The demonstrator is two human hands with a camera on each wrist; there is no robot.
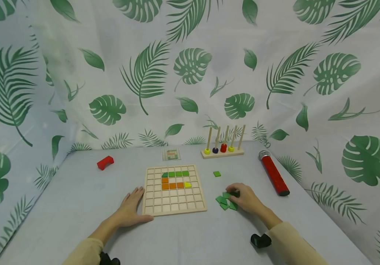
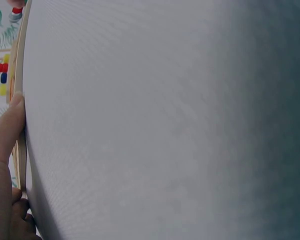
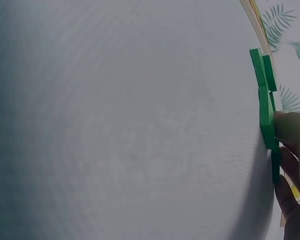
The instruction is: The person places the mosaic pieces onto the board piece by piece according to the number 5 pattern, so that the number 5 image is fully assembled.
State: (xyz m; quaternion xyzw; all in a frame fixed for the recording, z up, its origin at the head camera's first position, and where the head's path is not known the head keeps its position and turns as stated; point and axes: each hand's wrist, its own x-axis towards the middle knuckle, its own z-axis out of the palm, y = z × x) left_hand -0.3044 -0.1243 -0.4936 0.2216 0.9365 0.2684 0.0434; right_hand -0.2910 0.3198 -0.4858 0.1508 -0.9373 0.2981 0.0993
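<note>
A wooden grid board (image 1: 173, 204) lies on the table, with green, orange and yellow tiles in some upper cells. My left hand (image 1: 130, 210) rests at its lower left corner, fingers spread along the left side and thumb at the front edge. In the left wrist view the thumb (image 2: 7, 127) touches the board's rim. Right of the board is a small pile of green tiles (image 1: 222, 200). My right hand (image 1: 247, 198) is at the pile's right side, its curled fingers pinching a green tile (image 3: 275, 162); the fingers partly hide it in the head view.
A single light green tile (image 1: 217, 173) lies above the pile. Behind are a pattern card (image 1: 171, 154) and a peg stand with beads (image 1: 223, 153). A red flashlight (image 1: 274, 175) lies at the right, a red arched block (image 1: 105, 162) at the left.
</note>
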